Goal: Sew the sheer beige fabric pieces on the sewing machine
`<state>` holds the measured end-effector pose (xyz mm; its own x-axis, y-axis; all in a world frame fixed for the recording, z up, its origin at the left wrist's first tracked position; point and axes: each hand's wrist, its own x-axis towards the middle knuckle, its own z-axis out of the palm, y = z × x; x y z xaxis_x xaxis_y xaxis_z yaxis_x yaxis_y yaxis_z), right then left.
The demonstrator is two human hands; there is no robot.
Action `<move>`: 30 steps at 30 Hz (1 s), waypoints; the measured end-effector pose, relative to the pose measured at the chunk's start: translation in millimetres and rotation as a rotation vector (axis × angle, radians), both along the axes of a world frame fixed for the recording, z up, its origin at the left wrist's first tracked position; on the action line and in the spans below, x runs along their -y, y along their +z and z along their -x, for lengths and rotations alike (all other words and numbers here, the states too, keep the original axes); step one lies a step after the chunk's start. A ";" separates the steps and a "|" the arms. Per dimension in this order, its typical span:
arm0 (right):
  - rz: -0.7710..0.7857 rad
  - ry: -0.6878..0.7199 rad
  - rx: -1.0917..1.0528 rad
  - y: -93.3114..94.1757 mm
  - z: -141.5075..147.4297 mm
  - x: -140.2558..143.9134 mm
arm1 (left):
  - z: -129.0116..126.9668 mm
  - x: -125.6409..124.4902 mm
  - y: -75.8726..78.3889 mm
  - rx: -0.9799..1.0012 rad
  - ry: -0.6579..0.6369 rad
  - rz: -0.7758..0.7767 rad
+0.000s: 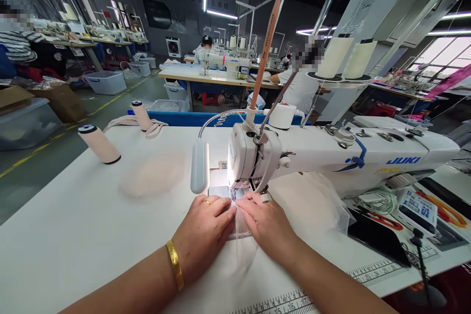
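Both hands are at the presser foot of a white JUKI sewing machine (294,152), close in front of its needle. My left hand (206,223), with a gold bangle and a ring, has its fingers closed on a pale sheer fabric (245,257). From the other side my right hand (267,216) pinches the same fabric, its fingertips almost meeting the left ones. The fabric hangs toward me between the hands; part of it is hidden beneath them. A small lamp (199,167) on a bendy neck lights the needle area.
A beige thread cone (99,144) lies tilted at the left, near a smaller spool (142,116). Sheer peach fabric pieces (154,176) rest on the white table (91,225). A black phone (379,237) and cables are at the right. Other people sit at machines farther back.
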<state>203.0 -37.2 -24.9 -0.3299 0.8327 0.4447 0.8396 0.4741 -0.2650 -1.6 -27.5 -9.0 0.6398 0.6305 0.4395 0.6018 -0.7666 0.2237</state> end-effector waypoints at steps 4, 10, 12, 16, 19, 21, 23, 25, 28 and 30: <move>0.003 -0.026 0.028 -1.9 -0.3 -1.6 | -0.5 -1.8 -0.1 -0.022 0.015 0.013; 0.031 -0.047 0.072 -5.2 -1.2 -4.1 | -2.2 -4.3 -2.5 -0.053 0.032 0.059; 0.063 -0.033 0.083 -3.6 -2.9 -3.8 | -0.8 -3.1 2.8 -0.085 0.039 0.113; 0.163 0.071 0.064 13.5 -14.5 3.7 | 8.2 7.1 24.1 -0.182 0.003 0.282; 0.299 0.247 0.030 32.8 -24.5 12.5 | 14.8 15.8 31.6 -0.214 -0.063 0.354; 0.344 0.346 0.023 40.7 -26.9 15.8 | 15.2 17.2 26.2 -0.168 -0.085 0.329; 0.318 0.399 0.004 41.8 -25.8 15.7 | 12.0 14.0 15.4 -0.081 -0.065 0.273; 0.270 0.399 -0.042 38.0 -22.9 13.4 | 6.2 7.9 5.1 0.004 -0.020 0.241; 0.218 0.320 -0.133 30.8 -18.5 10.2 | -3.6 -1.2 -0.6 0.097 0.043 0.285; 0.174 0.256 -0.213 28.1 -15.8 9.7 | -8.8 -5.3 1.7 0.115 0.071 0.337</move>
<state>218.8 -46.9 3.2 -0.4525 0.8045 0.3848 0.6171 0.5940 -0.5161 7.2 -22.1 -7.4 0.5478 0.7931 0.2664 0.6067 -0.5958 0.5263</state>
